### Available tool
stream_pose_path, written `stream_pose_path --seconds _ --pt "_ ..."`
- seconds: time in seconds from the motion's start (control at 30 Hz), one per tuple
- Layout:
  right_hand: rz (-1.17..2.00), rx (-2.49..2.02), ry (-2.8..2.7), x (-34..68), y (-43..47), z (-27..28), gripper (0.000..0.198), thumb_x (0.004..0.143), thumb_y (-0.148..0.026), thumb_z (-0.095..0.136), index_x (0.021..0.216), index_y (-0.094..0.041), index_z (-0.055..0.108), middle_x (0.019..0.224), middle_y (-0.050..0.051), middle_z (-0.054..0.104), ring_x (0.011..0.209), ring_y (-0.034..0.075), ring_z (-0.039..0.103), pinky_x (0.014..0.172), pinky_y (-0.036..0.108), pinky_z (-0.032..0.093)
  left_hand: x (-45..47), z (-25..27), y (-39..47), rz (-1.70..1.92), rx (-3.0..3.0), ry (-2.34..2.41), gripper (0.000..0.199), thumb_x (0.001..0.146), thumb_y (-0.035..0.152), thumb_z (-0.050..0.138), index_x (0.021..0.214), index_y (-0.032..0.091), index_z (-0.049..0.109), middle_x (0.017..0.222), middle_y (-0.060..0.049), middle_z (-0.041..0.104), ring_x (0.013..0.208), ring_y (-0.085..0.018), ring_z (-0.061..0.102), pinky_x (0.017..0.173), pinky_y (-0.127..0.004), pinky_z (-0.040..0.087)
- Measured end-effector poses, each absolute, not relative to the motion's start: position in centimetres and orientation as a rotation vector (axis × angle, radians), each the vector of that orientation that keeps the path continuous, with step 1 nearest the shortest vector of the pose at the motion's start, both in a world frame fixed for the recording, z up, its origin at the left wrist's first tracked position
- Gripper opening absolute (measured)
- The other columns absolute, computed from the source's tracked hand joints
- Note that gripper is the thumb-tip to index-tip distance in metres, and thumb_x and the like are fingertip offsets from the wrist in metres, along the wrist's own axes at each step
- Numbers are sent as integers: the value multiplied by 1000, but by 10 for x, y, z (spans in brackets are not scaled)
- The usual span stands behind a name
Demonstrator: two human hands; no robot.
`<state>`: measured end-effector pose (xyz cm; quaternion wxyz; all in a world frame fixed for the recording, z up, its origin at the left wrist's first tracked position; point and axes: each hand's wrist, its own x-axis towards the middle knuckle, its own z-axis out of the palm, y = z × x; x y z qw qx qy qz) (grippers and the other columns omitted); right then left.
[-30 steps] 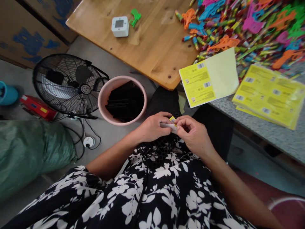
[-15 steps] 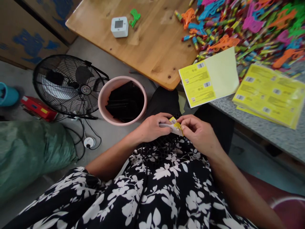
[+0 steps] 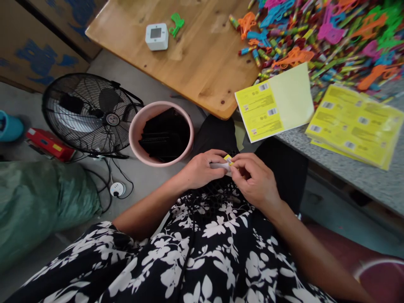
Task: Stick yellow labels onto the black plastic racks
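Over my lap, my left hand [image 3: 203, 169] is closed on a small whitish piece [image 3: 220, 166], its kind mostly hidden by the fingers. A yellow sticker [image 3: 227, 158] with a barcode shows on that piece, between the two hands. My right hand [image 3: 257, 179] pinches at the sticker's right end with thumb and forefinger, covering much of it. Up to the right, a part-used sheet of yellow stickers [image 3: 260, 111] with bare backing hangs over the stone counter's edge. Beside it lies a stack of full sticker sheets [image 3: 356, 126].
Colourful toy guns and tubes [image 3: 293, 54] pile up on the stone counter [image 3: 353, 172]. A white timer [image 3: 157, 37] and a green toy gun [image 3: 176, 24] rest on the wooden table [image 3: 202, 63]. On the floor stand a pink bucket [image 3: 135, 141], a fan [image 3: 91, 113] and a green sack [image 3: 47, 210].
My right hand has moved slightly left along the small piece, toward my left hand. Less of the yellow sticker shows now. My left hand stays nearly still.
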<state>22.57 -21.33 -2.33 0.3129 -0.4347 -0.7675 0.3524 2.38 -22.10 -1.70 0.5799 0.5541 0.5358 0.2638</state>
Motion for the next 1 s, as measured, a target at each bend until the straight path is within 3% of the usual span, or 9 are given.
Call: stream_pose_path --seconds 0.1,0.67,0.8,1.0 --pt "1020 -1210 -1915 222 -215 -23 10 94 -21 63 84 -24 63 99 4 69 77 15 64 62 28 53 25 -15 -220 607 1322 1248 17 83 19 68 93 22 81 128 -7 71 127 -22 63 112 -33 44" --pt "1633 -1255 -1572 235 -203 -27 17 91 -35 70 82 -21 71 97 4 72 85 17 66 74 28 54 23 -11 -219 498 1375 1245 21 82 15 64 93 21 80 132 -5 69 127 -21 64 110 -29 45" --pt "1726 -1167 -1547 241 -197 -22 17 90 -40 74 91 -23 74 100 4 72 90 18 67 79 30 56 23 -11 -218 488 1334 1270 19 82 15 64 91 20 79 135 -6 68 122 -20 66 109 -30 46" --pt "1623 -1104 -1672 246 -203 -24 29 88 -38 78 113 -25 69 119 6 66 76 13 61 62 27 53 23 -12 -219 505 1344 1257 12 84 19 65 86 19 77 134 -5 68 122 -21 66 109 -31 46"
